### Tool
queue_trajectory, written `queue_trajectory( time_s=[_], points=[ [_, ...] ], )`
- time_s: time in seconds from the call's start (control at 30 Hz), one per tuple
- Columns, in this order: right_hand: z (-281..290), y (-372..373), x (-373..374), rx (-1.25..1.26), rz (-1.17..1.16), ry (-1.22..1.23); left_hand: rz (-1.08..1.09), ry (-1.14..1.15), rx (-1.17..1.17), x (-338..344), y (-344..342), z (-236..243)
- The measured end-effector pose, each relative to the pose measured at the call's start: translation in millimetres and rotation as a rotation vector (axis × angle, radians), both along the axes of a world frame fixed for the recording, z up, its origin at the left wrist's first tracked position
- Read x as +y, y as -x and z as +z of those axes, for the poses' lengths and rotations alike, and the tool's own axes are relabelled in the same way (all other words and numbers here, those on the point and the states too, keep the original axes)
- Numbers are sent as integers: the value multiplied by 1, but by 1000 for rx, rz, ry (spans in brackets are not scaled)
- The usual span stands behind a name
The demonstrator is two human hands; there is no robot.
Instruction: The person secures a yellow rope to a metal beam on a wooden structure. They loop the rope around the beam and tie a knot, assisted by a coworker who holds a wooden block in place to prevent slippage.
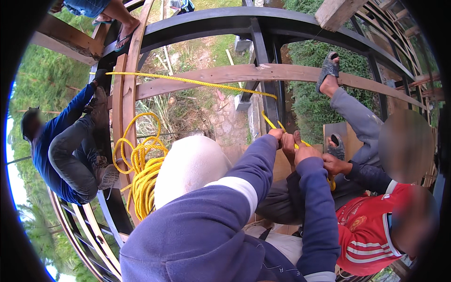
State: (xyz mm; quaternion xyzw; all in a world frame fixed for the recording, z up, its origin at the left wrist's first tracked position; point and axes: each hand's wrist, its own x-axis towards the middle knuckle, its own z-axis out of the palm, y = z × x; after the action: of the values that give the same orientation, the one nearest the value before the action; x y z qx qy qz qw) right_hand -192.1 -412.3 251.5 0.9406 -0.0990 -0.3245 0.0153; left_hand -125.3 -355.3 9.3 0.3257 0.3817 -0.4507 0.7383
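Observation:
A yellow rope (188, 82) runs from the left beam to a black steel beam (269, 61), passes it, and comes down to the hands. My left hand (276, 134) is closed around the rope just below the steel beam. My right hand (306, 152), a little nearer and to the right, is also closed on it. Between them a co-worker's dark hand (289, 144) grips the same rope. Another co-worker's hand (334, 165) is beside my right hand, near the rope's tail. The fingers overlap, so parts of the rope are hidden.
A coil of yellow rope (145, 181) lies on wooden planks (117, 103) left of my light-clad knee (188, 164). A curved wooden beam (211, 75) crosses ahead. Open gaps show ground far below. A person in blue (61, 145) sits left; one in red (361, 225) is close right.

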Motion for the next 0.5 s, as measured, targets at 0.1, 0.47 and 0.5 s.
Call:
queue_trajectory(
  time_s=[0.1,0.47,0.5],
  points=[
    [-14,-11,14,-34,24,-15,49,123,-14,21,-1,-50],
    [-22,-21,0,-48,-80,-58,0,140,-53,28,-10,-9],
    [-17,-25,0,-64,-81,-49,17,139,-37,33,-11,-5]
  ],
)
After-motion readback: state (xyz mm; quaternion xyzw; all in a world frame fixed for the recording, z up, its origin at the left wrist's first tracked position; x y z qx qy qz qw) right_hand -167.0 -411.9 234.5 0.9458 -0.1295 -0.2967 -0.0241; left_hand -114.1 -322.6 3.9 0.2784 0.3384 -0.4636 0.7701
